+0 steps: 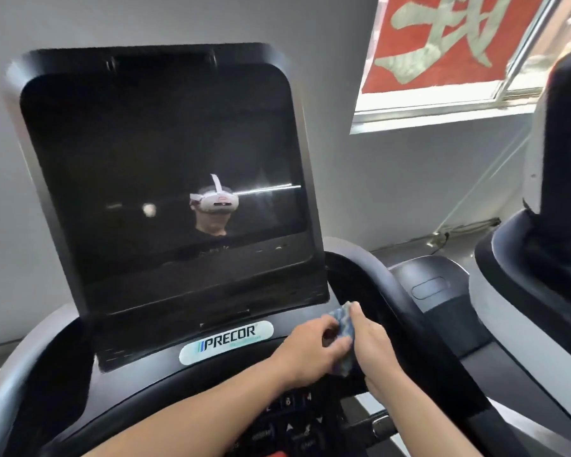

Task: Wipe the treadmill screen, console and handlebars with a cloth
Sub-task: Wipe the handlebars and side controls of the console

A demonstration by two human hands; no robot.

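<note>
Cloth (341, 328) between both hands

Screen (165, 179): glossy black, smooth, mirror-like (reflections plainly visible). Console (145, 367): black plastic, smooth, semi-matt, with a glossy label (226, 342). Handlebar (393, 291): black, smooth, dull sheen. Cloth (342, 331): soft woven fabric, blue-grey patterned, matt, crumpled. Wall (409, 192): painted, grey, matt. Window frame (442, 110): pale, smooth, likely metal.
</note>
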